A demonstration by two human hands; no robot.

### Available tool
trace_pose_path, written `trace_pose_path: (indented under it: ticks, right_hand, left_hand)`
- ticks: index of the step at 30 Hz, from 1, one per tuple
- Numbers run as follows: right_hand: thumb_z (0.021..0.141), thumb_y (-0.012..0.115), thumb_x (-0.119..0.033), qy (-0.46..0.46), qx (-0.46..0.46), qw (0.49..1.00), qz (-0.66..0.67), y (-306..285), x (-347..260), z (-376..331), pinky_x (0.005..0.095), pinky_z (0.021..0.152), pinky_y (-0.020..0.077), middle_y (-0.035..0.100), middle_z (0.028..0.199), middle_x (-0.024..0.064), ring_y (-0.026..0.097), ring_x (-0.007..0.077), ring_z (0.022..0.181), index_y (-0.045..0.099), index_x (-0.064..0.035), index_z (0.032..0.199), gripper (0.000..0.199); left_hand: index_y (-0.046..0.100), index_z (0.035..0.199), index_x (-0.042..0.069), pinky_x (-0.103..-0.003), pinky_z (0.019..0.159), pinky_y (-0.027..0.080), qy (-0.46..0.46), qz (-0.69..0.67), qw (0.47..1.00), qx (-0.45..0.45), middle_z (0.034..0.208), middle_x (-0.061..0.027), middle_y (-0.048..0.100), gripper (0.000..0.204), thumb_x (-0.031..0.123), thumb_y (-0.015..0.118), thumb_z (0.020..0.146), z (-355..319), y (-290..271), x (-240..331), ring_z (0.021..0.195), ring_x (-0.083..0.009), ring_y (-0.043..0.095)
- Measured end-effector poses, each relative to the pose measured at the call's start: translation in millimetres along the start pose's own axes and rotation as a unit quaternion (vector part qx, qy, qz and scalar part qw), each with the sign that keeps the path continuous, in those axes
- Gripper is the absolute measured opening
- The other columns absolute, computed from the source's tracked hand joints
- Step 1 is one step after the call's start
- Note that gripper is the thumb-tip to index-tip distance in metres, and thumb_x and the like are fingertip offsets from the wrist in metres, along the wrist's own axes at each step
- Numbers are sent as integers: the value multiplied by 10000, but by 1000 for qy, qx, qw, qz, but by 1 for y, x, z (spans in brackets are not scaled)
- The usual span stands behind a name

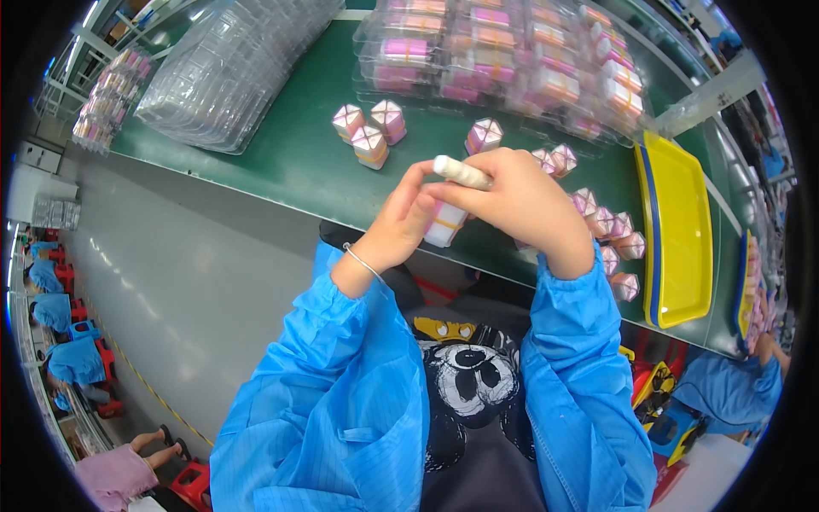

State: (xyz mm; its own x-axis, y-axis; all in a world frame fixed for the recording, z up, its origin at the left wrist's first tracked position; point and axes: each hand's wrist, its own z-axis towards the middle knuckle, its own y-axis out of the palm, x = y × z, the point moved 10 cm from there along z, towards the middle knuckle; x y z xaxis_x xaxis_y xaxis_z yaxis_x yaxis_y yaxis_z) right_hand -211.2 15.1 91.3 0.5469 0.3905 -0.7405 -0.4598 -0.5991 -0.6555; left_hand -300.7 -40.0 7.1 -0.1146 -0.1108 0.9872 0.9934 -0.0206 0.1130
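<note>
Over the near edge of the green table, my left hand (pixel 399 220) grips a small white and pink stack of blocks (pixel 445 224) with a yellow band around it. My right hand (pixel 520 200) closes over the upper part of the same stack, thumb and fingers bent toward the left hand. A cream ribbed finger cot (pixel 461 172) covers one finger of that hand. What its other fingers touch is hidden. Just beyond my hands stands a single banded stack (pixel 485 136), and three similar stacks (pixel 370 147) stand together to its left.
More banded stacks (pixel 601 222) stand to the right, beside yellow and blue trays (pixel 682 230). Clear plastic trays filled with pink and orange stacks (pixel 486 55) line the back. Nested clear trays (pixel 226 81) lie at the back left. The green table (pixel 299 171) ends near my body.
</note>
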Motion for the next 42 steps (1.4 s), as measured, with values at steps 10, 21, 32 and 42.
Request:
trace_pose_path:
  ticks: [10,21,32,42]
  right_hand:
    - [829,672,-8,-68,25,997,27,-21,20,-11,325,736,525,684,972,69,665,194,834,658,-19,1098,269]
    - [861,651,-87,-131,224,964,-65,-39,3,-18,381,700,521,669,975,71,665,248,809,697,-87,1073,217]
    - [1014,549,-196,-255,195,816,480,-32,-27,-18,180,455,312,617,775,50,401,1,501,615,-1,1118,230]
    - [974,612,-185,-237,56,860,448,13,-32,6,228,627,443,609,827,-1,543,57,726,659,-33,1027,168]
  left_hand:
    - [496,1279,53,-341,827,479,179,517,766,338,1201,-120,491,502,185,732,857,-19,-64,62,1089,-246,547]
    - [569,1247,20,-332,930,495,163,342,908,179,1176,-106,539,465,64,749,821,-10,-43,44,1083,-228,592]
    - [593,1225,-6,-349,947,541,88,233,968,12,1171,-115,611,463,27,771,799,-12,0,21,1068,-233,653]
    - [562,1215,11,-368,907,561,124,261,957,3,1127,-148,606,466,81,773,805,-15,1,22,1047,-314,656]
